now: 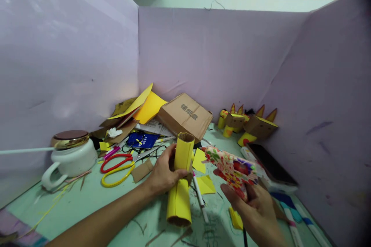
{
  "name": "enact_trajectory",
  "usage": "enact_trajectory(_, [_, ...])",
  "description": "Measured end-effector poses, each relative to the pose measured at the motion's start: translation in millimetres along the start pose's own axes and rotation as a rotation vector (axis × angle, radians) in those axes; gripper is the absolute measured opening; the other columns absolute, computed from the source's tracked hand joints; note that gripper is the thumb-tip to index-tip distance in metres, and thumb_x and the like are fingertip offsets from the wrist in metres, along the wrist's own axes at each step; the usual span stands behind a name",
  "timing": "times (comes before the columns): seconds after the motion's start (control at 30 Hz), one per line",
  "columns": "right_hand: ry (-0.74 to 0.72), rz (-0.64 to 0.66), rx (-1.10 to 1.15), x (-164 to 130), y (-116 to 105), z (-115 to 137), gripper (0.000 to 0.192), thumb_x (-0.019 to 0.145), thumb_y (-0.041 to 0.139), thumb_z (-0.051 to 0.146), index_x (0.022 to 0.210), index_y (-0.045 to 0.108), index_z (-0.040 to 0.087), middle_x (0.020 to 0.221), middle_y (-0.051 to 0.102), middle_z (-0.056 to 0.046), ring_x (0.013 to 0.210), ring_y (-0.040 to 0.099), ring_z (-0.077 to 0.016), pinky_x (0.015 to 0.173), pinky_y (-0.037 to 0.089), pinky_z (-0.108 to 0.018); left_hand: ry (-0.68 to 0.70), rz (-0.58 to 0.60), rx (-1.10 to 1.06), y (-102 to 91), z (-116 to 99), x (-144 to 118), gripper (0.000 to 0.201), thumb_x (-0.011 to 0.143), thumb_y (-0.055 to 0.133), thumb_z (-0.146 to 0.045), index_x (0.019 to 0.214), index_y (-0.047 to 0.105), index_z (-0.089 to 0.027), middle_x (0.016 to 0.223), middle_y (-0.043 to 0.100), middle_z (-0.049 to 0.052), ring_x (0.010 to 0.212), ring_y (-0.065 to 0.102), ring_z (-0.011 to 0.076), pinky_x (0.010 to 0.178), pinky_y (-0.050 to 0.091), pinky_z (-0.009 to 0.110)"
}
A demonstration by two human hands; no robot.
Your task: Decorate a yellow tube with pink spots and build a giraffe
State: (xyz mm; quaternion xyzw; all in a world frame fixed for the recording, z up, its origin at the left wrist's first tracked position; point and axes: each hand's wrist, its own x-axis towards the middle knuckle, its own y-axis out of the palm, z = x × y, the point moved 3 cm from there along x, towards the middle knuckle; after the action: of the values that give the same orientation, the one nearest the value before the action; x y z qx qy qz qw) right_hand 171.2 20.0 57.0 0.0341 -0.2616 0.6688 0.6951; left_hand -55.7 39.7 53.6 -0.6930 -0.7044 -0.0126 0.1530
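Observation:
My left hand (166,171) is closed around a yellow paper-covered cardboard tube piece (179,200). Its open ends point up and down, and a bit of brown cardboard shows behind my thumb. My fingers hide its middle. In my right hand (252,204) is a flower-patterned hot glue gun (230,170), its tip pointing left toward the tube piece, with a gap between them. A black cord (245,237) shows below that hand. Beneath and between my hands lie yellow paper scraps (205,184) and a white pen (199,193).
Left are red-and-yellow-handled scissors (117,170) and a white lidded mug (74,162). Behind stand a cardboard box (185,117) and yellow sheets (150,106). On the right are cardboard animal figures (259,125), a phone (271,164) on a white box, and markers (292,225). Lilac panels (217,54) enclose the table.

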Motion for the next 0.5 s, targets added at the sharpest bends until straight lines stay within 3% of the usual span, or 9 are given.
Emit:
enact_trajectory(0.17, [-0.035, 0.005, 0.02, 0, 1, -1, 0.023, 0.073, 0.07, 0.036, 0.09, 0.072, 0.021, 0.086, 0.075, -0.008, 0.077, 0.069, -0.0259, 0.065, 0.055, -0.032, 0.012, 0.011, 0.035, 1.6, 2, -1, 0.063, 0.063, 0.069, -0.018, 0.122, 0.048, -0.018, 0.12, 0.062, 0.007, 0.11, 0.058, 0.0253, 0.097, 0.046, 0.036])
enact_trajectory(0.23, [0.019, -0.05, 0.05, 0, -1, -3, 0.019, 0.072, 0.071, 0.036, 0.081, 0.071, 0.02, 0.071, 0.072, -0.006, 0.064, 0.065, -0.0224, 0.055, 0.052, -0.029, 0.006, 0.011, 0.031, 1.4, 1, -1, 0.06, 0.063, 0.069, -0.019, 0.119, 0.049, -0.019, 0.115, 0.065, 0.006, 0.104, 0.061, 0.0249, 0.091, 0.049, 0.036])
enact_trajectory(0.33, [0.11, -0.123, 0.151, 1, -4, -6, 0.023, 0.07, 0.073, 0.038, 0.064, 0.061, 0.02, 0.05, 0.056, 0.001, 0.045, 0.049, -0.0137, 0.043, 0.041, -0.025, 0.012, 0.013, 0.02, -2.2, -2, -3, 0.057, 0.063, 0.068, -0.02, 0.117, 0.05, -0.018, 0.11, 0.067, 0.006, 0.097, 0.063, 0.0251, 0.084, 0.053, 0.036])
enact_trajectory(0.5, [0.222, -0.218, 0.386, 8, -4, -5, 0.034, 0.07, 0.072, 0.042, 0.059, 0.05, 0.02, 0.046, 0.046, 0.005, 0.042, 0.04, -0.0093, 0.04, 0.032, -0.022, 0.28, -0.058, 0.148, -12.9, -5, -12, 0.05, 0.066, 0.069, -0.023, 0.114, 0.052, -0.018, 0.106, 0.066, 0.008, 0.098, 0.063, 0.0281, 0.089, 0.051, 0.043])
